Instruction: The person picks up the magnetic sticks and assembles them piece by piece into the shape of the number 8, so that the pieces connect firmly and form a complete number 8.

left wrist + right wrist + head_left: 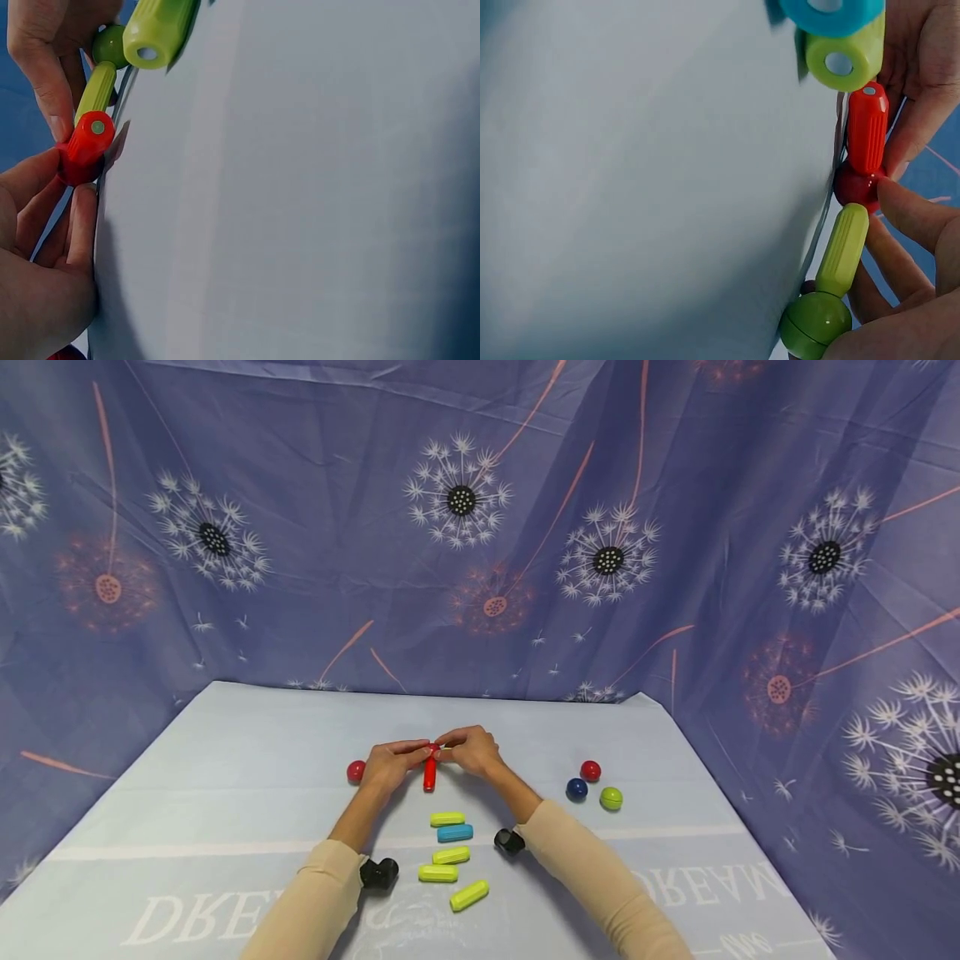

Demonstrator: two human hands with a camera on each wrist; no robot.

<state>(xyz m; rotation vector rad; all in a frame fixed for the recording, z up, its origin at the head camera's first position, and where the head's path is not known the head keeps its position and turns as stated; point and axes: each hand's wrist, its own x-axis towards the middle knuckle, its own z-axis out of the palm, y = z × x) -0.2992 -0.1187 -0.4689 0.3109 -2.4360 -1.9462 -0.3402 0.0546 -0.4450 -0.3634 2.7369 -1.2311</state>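
Observation:
Both hands meet at a red ball near the table's far side. A red ribbed rod extends from it towards me. A yellow-green rod joins the red ball to a green ball on the right hand's side. My left hand pinches the red ball at the red rod's far end. The right hand holds the same ball, its thumb pressed on it and fingers behind the yellow-green rod. In the head view the fingers mostly cover this joint. Another red ball lies beside the left hand.
Between the forearms lie several yellow-green rods and a blue rod. To the right sit a red ball, a dark blue ball and a green ball. A patterned purple cloth hangs behind the white table.

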